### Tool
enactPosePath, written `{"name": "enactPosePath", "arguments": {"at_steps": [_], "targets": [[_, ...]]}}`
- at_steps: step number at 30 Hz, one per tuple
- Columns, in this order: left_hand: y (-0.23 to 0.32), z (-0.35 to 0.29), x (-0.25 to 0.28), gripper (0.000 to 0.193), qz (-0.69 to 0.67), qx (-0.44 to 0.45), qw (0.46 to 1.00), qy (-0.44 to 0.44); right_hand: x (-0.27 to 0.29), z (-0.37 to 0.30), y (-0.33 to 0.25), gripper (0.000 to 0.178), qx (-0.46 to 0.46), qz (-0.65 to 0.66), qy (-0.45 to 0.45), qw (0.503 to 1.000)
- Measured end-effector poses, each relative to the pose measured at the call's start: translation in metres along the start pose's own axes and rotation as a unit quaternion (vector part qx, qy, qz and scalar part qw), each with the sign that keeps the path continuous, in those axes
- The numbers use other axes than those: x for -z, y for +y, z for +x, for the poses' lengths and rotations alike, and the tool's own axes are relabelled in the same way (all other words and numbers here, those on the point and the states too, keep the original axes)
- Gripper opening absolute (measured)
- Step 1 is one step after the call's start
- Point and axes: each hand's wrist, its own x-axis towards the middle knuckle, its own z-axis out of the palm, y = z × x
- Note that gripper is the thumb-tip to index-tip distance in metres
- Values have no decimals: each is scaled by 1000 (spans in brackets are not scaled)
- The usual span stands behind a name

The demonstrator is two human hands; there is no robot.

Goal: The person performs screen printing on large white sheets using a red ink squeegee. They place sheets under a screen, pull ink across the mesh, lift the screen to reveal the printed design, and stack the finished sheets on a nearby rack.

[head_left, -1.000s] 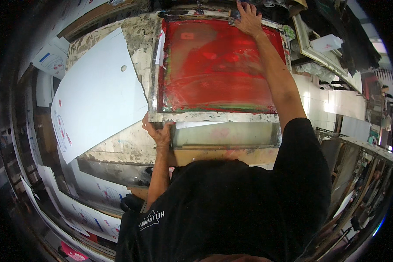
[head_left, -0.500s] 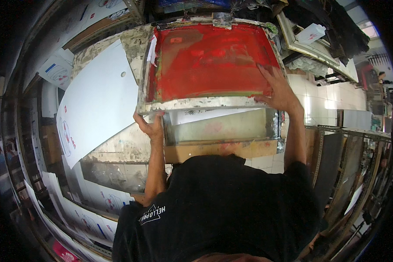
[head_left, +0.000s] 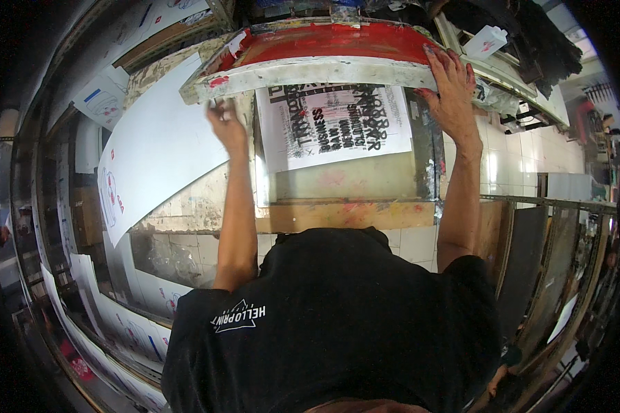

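A screen printing frame (head_left: 310, 76) with a red-inked mesh is tilted up, its near edge raised off the printing table. My right hand (head_left: 453, 93) grips the frame's near right corner, fingers over the top and thumb at the edge. My left hand (head_left: 227, 127) is just below the near left part of the frame, over a large white sheet (head_left: 165, 138); its fingers are bent and blurred, so their contact is unclear. Beneath the frame, a white sheet printed with black lettering (head_left: 337, 127) lies on the greenish glass-like bed (head_left: 344, 175).
A wooden strip (head_left: 351, 211) runs along the table's near edge. Racks holding white printed sheets (head_left: 127, 323) stand at the left. At the right are a metal rack (head_left: 530, 268) and a small white container (head_left: 487, 43) on another frame.
The printing frame's near edge has risen, uncovering the black-lettered sheet. Both hands have moved up and away from my body; the large white sheet has shifted slightly.
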Motion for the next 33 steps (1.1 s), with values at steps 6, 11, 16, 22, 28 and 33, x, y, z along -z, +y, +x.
{"name": "enactPosePath", "arguments": {"at_steps": [6, 11, 16, 22, 28, 33], "targets": [[-28, -84, -42, 78, 469, 81, 876, -77, -3, 0, 5, 74, 0, 38, 2, 999], [-33, -99, -51, 74, 449, 66, 888, -73, 1, 4, 5, 73, 3, 41, 15, 999], [-27, -95, -58, 63, 400, 83, 906, -112, 3, 13, 3, 73, 7, 62, 21, 998], [5, -93, -69, 57, 372, 214, 898, -97, 5, 19, 6, 73, 17, 67, 36, 997], [-22, -89, -32, 42, 204, 304, 915, -168, 6, 27, 11, 72, 28, 61, 41, 997], [-17, -133, 79, 33, 44, 319, 929, -186, 3, 26, 10, 72, 21, 32, 23, 999]]}}
